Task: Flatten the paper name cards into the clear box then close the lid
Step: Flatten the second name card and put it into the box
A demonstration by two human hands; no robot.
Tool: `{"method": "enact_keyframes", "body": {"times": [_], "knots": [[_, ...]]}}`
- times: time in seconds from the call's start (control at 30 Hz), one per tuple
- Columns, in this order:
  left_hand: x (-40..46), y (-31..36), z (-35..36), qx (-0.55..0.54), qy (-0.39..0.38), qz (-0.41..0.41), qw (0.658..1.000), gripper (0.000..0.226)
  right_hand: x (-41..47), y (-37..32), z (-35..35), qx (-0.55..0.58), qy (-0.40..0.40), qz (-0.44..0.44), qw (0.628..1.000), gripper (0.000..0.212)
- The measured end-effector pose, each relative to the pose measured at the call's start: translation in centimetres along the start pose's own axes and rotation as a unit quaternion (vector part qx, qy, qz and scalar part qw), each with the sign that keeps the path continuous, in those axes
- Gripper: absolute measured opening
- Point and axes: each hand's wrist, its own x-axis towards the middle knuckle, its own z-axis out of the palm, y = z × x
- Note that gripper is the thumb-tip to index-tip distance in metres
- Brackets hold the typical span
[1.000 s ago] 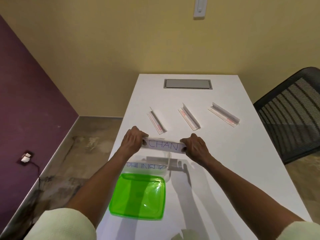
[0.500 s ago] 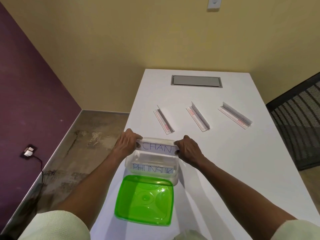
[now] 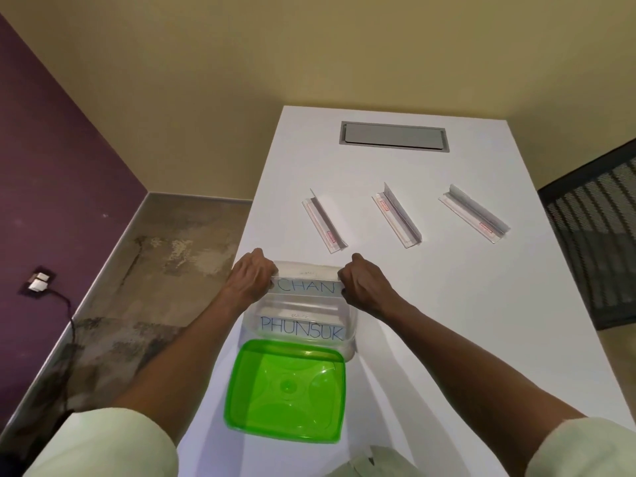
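Over the far rim of the clear box (image 3: 349, 327), the left hand (image 3: 251, 278) and right hand (image 3: 361, 287) each pinch one end of the "CHAN" name card (image 3: 305, 287), holding it level and not yet laid flat inside, while the "PHUNSUK" card (image 3: 302, 328) already sits in the box toward its near wall. By my reading the job is under halfway — three folded cards (image 3: 395, 215) wait farther off on the white table (image 3: 447, 321) and the green lid (image 3: 285, 390) lies open-side up just near the box. Fingertips are hidden behind the card ends, the far cards' writing faces away, and whether PHUNSUK lies fully flat is hard to judge through the plastic.
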Motion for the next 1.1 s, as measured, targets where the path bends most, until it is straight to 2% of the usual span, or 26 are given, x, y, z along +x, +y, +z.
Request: {"method": "enact_keyframes", "body": {"times": [0.17,0.27,0.37,0.47,0.67,0.77,0.87,0.93,1.03,1.1], "knots": [[0.2,-0.5,0.5,0.016,0.0,0.026,1.0,0.014,-0.2,-0.7,0.6,0.004,-0.009,-0.026,1.0,0.024],[0.5,-0.5,0.9,0.063,-0.022,0.053,0.996,0.01,-0.2,-1.0,1.4,0.0,-0.013,-0.027,1.0,0.026],[1.1,-0.5,1.8,0.112,-0.033,0.074,0.99,0.019,0.1,-1.2,2.0,-0.02,-0.007,-0.035,0.999,0.03],[1.2,0.1,2.2,0.14,-0.074,0.086,0.984,0.014,0.6,-1.4,2.5,-0.052,-0.001,-0.045,0.998,0.035],[1.3,0.7,2.9,0.192,-0.063,0.097,0.975,0.026,1.7,-2.5,3.3,-0.106,-0.023,-0.055,0.993,0.041],[1.4,0.6,3.2,0.205,-0.086,0.101,0.97,0.026,2.2,-2.7,4.0,-0.128,-0.051,-0.05,0.989,0.04],[1.5,0.6,3.3,0.217,-0.08,0.101,0.968,0.014,2.6,-2.8,4.4,-0.168,-0.076,-0.05,0.982,0.035],[1.7,0.6,3.6,0.206,-0.066,0.11,0.97,0.019,2.6,-3.0,4.4,-0.18,-0.084,-0.051,0.979,0.031],[1.7,0.6,4.4,0.187,-0.102,0.095,0.972,0.015,2.6,-3.3,4.3,-0.212,-0.114,-0.059,0.969,0.023],[2.0,0.4,5.1,0.171,-0.084,0.1,0.977,0.019,2.5,-3.3,4.3,-0.219,-0.118,-0.071,0.966,0.021]]}}
